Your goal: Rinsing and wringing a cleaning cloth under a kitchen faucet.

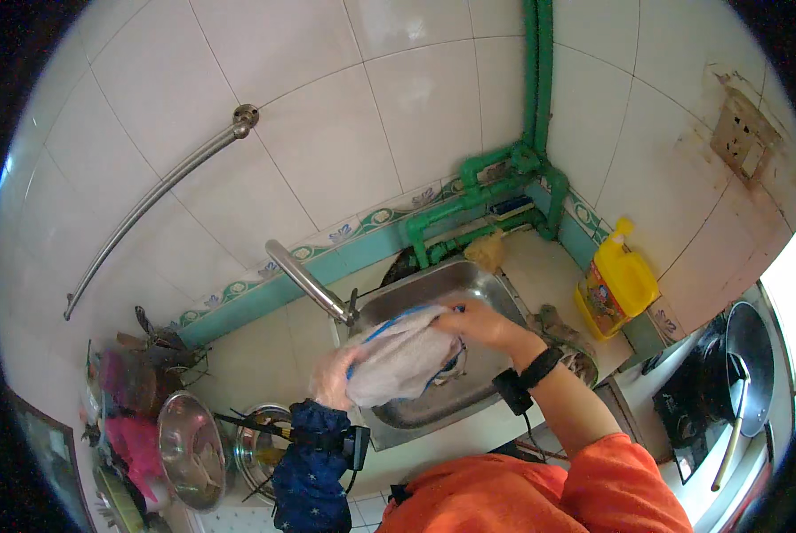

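A white cloth with blue edging (pixel 401 363) is spread between my hands above a stainless steel sink (pixel 484 400). At the cloth's left end my left hand (pixel 331 376) grips it; the sleeve there is dark blue with a star pattern. My right hand (pixel 471 323) grips the upper right part of the cloth, with a black strap on that wrist. A metal faucet (pixel 311 283) reaches over the counter from the sink's back left corner. Small scraps lie in the sink, partly hidden behind the cloth.
Green pipes (pixel 478 193) run behind the sink. A yellow plastic jug (pixel 618 290) stands at the right. Beyond it, a wok (pixel 754 380) with a ladle rests on a stove. Metal bowls (pixel 191 450) and a pink cloth (pixel 131 443) are at the left.
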Demonstrator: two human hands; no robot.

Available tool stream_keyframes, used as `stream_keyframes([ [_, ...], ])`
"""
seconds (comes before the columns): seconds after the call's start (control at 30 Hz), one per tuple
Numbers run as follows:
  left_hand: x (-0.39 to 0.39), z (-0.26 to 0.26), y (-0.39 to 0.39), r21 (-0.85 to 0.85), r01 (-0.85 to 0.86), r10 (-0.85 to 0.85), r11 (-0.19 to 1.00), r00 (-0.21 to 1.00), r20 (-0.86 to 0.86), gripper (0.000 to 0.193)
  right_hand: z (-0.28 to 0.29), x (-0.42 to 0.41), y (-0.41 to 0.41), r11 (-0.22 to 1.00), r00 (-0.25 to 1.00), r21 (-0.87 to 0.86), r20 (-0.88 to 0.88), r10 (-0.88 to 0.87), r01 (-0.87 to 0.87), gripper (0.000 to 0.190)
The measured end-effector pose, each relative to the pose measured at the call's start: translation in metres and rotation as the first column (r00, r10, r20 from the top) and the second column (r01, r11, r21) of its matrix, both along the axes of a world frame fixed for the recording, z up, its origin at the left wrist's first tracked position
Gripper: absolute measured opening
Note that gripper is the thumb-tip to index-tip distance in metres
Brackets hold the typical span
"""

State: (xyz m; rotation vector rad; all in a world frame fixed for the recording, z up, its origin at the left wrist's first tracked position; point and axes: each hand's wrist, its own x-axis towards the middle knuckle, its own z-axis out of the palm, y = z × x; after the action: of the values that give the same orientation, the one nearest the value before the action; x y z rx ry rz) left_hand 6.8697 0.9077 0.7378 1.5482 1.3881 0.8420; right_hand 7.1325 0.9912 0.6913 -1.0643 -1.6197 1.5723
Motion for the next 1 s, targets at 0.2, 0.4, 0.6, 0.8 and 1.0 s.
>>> stream_keyframes([
  [0.2,0.032,0.024,-0.004,-0.468,0.098,-0.29,0.878,0.888,-0.357,0.046,0.015,-0.008,0.007,0.93,0.947,-0.357,-0.258,-0.189,0.088,0.029],
  [0.4,-0.006,-0.029,-0.008,-0.352,-0.017,0.142,0.936,0.932,0.334,0.044,0.04,-0.012,-0.003,0.881,0.889,-0.431,-0.301,-0.344,0.195,0.033],
  [0.6,0.001,-0.037,-0.006,-0.166,-0.183,0.247,0.969,0.741,0.625,0.046,-0.001,0.004,0.009,0.98,0.984,-0.193,-0.161,-0.078,0.046,0.034],
  [0.8,-0.007,-0.033,-0.001,-0.274,-0.147,0.302,0.95,0.644,0.702,0.047,0.028,-0.003,-0.017,0.963,0.98,0.238,0.18,0.088,-0.131,0.036],
  [1.0,-0.002,-0.022,-0.011,-0.191,0.028,-0.029,0.981,1.0,-0.001,0.051,0.017,0.002,-0.008,0.983,0.939,0.11,0.328,0.1,-0.143,0.038],
])
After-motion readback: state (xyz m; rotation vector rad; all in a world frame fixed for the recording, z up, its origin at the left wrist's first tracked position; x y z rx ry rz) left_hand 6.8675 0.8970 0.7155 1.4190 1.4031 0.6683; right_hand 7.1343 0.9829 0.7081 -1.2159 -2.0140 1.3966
